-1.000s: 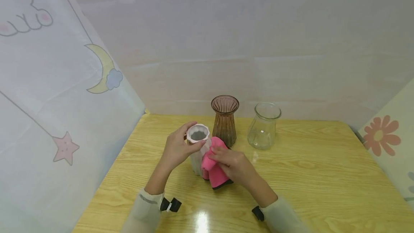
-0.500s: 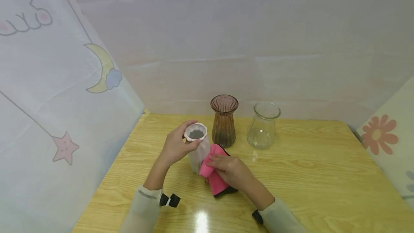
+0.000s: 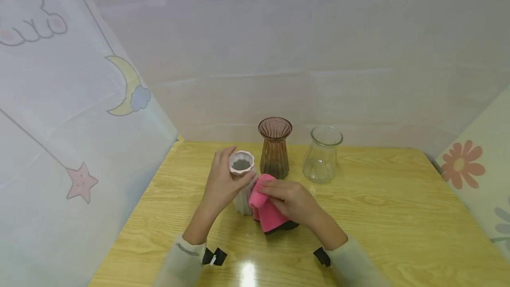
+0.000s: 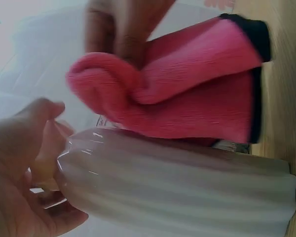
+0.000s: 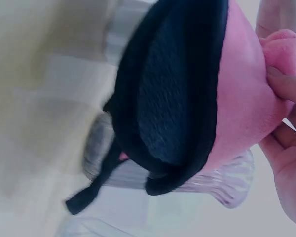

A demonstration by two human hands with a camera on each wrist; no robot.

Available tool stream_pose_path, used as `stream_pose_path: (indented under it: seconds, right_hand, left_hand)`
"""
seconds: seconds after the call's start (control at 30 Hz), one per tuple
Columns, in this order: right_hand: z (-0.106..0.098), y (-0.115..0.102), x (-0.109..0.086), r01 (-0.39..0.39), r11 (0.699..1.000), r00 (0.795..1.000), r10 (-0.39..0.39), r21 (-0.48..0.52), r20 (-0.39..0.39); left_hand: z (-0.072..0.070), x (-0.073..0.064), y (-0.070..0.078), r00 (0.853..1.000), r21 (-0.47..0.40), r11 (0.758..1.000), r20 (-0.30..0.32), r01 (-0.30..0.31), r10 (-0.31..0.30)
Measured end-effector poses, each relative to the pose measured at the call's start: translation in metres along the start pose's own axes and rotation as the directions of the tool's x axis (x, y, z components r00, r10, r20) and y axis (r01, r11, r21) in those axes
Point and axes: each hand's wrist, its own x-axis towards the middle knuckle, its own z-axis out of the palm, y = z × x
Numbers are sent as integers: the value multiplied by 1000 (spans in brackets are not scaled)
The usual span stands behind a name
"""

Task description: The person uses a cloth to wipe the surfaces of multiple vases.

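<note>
A white fluted vase [image 3: 243, 200] stands upright on the table, its scalloped rim toward me. Thumb and fingers of my left hand [image 3: 222, 180] grip it round the neck, also plain in the left wrist view, where the glossy vase [image 4: 177, 182] lies sideways across the picture. My right hand [image 3: 292, 200] pinches a bunched pink cloth [image 3: 271, 214] with black edging, held at the vase's right side. From the right wrist, the cloth [image 5: 244, 98] hangs loosely, showing its dark inner face and a black loop. Whether cloth and vase touch is hard to tell.
Behind the cloth stands a purple-brown ribbed glass vase [image 3: 275, 154]. To its right is a clear glass vase [image 3: 320, 163]. The wooden table [image 3: 382, 216] ends at a pale fabric wall [image 3: 247, 56] at the back.
The right hand and cloth move down along the vase, then back up a little. The left hand keeps its grip on the neck, and the vase shifts only slightly.
</note>
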Motion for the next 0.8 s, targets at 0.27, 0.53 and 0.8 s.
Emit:
stream_pose_path:
  seconds: [0.27, 0.53, 0.8]
  right_hand:
    - [-10, 7, 17, 135, 988, 983, -144, -78, -111]
    - [-2, 9, 22, 142, 988, 979, -150, -64, -137]
    - [11, 7, 15, 46, 999, 989, -47, -10, -137]
  left_hand:
    - [-3, 2, 6, 1000, 107, 994, -23, 16, -13]
    - [-6, 3, 5, 1000, 116, 993, 1, -4, 4]
    - [-5, 4, 4, 997, 173, 984, -40, -51, 59]
